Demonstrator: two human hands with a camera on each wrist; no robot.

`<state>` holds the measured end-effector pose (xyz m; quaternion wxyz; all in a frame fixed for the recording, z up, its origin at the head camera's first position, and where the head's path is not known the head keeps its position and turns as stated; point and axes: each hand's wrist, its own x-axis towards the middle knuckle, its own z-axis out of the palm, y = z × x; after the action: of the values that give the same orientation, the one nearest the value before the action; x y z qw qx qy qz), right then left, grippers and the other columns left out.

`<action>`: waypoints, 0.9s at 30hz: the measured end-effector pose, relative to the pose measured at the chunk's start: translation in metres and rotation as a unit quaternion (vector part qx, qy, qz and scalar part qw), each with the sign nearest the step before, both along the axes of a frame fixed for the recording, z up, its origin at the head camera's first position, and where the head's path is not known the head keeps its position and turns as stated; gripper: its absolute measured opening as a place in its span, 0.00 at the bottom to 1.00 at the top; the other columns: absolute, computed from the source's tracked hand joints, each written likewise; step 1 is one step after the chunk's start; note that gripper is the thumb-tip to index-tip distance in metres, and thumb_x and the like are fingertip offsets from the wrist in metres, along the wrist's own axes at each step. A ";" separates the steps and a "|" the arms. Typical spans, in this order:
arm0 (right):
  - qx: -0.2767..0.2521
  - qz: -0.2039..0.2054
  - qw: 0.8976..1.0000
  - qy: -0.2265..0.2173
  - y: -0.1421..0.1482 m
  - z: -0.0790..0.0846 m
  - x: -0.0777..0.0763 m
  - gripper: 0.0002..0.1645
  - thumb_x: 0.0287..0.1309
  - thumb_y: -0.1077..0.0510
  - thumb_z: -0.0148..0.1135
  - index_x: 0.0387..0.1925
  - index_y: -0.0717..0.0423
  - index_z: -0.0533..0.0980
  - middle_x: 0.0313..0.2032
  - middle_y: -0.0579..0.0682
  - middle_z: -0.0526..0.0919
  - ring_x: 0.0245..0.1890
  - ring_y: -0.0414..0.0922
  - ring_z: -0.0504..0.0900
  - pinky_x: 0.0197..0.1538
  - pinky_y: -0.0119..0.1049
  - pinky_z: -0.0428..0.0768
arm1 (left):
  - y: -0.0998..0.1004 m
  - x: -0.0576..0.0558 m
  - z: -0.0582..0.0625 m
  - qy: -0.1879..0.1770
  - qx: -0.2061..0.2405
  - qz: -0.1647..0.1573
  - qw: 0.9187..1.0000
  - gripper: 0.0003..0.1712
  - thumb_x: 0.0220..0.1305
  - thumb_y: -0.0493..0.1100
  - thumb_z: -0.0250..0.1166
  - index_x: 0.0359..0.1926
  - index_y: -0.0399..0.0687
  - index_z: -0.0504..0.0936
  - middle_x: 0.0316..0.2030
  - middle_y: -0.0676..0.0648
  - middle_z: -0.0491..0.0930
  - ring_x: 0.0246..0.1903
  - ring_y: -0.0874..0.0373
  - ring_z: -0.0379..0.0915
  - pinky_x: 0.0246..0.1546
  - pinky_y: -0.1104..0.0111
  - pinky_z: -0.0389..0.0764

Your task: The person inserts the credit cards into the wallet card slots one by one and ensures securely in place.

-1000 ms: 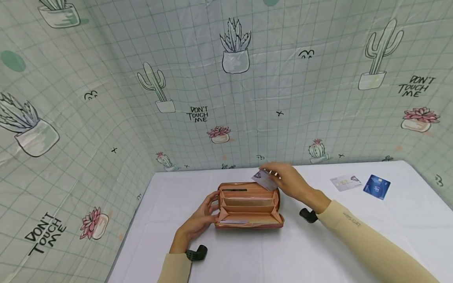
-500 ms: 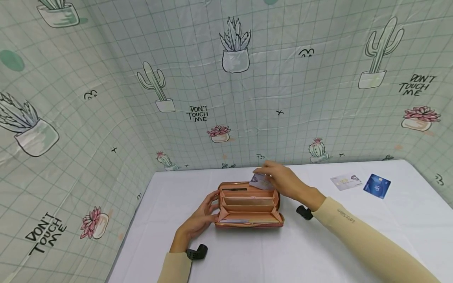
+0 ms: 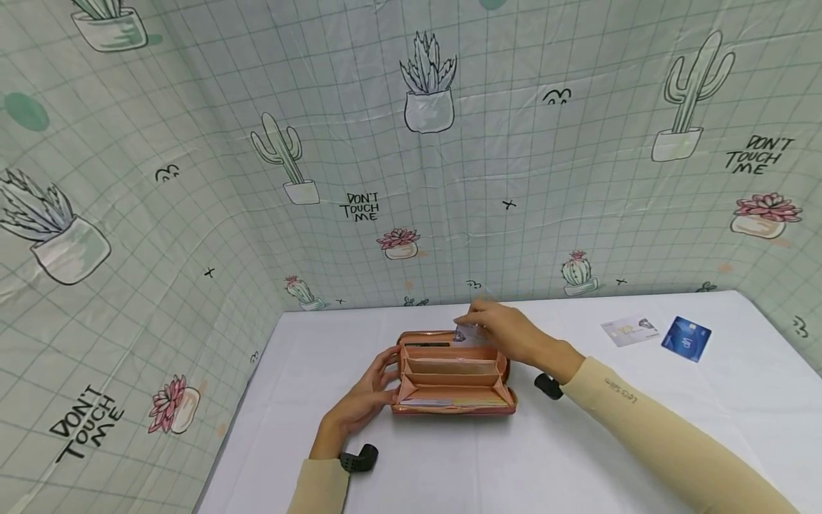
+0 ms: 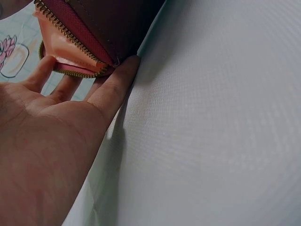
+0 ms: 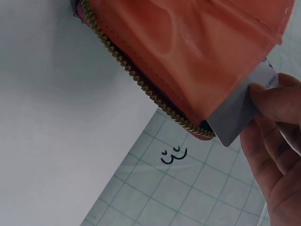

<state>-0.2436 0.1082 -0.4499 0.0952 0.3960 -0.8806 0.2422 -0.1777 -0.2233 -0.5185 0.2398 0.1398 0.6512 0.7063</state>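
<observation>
An orange-lined zip wallet (image 3: 452,410) lies unzipped on the table, its pleated compartments spread. My left hand (image 3: 359,400) holds its left end, thumb at the near corner and fingers at the far one. In the left wrist view, the fingertips of the left hand (image 4: 61,127) touch the wallet's zipped edge. My right hand (image 3: 514,332) pinches a whitish plastic card (image 3: 467,335) at the wallet's back right. The right wrist view shows this card (image 5: 235,115) partly behind the orange lining (image 5: 188,56), thumb on its face. A dark card edge (image 3: 427,345) shows in the back slot.
To the right lie a white card (image 3: 629,331) with gold print and a blue card (image 3: 686,339). More card edges (image 3: 424,402) show in the wallet's front slot. A cactus-print curtain (image 3: 462,178) rises behind the white tabletop (image 3: 462,457).
My right hand has moved slightly left and down with the card, which now sits lower against the wallet's back and shows less. The left hand and the loose cards have stayed put.
</observation>
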 end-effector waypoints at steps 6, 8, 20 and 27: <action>-0.005 0.001 1.000 0.004 -0.001 0.003 0.001 0.19 0.62 0.74 0.69 0.52 0.56 0.86 0.43 0.47 0.84 0.44 0.45 0.86 0.47 0.44 0.85 | 0.000 0.000 0.001 0.001 0.002 -0.002 1.000 0.57 0.66 0.36 0.71 0.85 0.49 0.45 0.81 0.38 0.46 0.78 0.43 0.49 0.73 0.54 0.63; -0.006 0.001 1.000 0.001 -0.001 0.004 0.001 0.18 0.62 0.74 0.69 0.51 0.56 0.86 0.43 0.47 0.84 0.44 0.46 0.86 0.47 0.44 0.85 | 0.000 0.001 0.001 0.001 0.003 -0.001 1.000 0.57 0.65 0.36 0.71 0.85 0.49 0.46 0.81 0.38 0.46 0.78 0.43 0.49 0.73 0.54 0.62; 0.033 0.036 0.999 -0.025 -0.007 0.001 -0.004 0.16 0.65 0.72 0.68 0.50 0.56 0.89 0.42 0.46 0.85 0.46 0.46 0.87 0.49 0.42 0.86 | -0.001 0.000 0.002 0.001 0.000 0.003 1.000 0.56 0.66 0.36 0.71 0.85 0.49 0.46 0.82 0.39 0.45 0.79 0.43 0.49 0.73 0.53 0.61; 0.017 0.017 0.998 -0.065 -0.003 -0.006 0.000 0.19 0.64 0.75 0.64 0.52 0.56 0.86 0.47 0.48 0.88 0.49 0.49 0.88 0.53 0.48 0.85 | 0.000 0.001 0.003 -0.006 0.002 0.001 1.000 0.56 0.66 0.37 0.71 0.85 0.50 0.46 0.82 0.39 0.45 0.78 0.44 0.50 0.73 0.53 0.62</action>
<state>-0.2435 0.1052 -0.4557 0.0265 0.3962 -0.8820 0.2538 -0.1771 -0.2234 -0.5154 0.2428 0.1353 0.6487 0.7085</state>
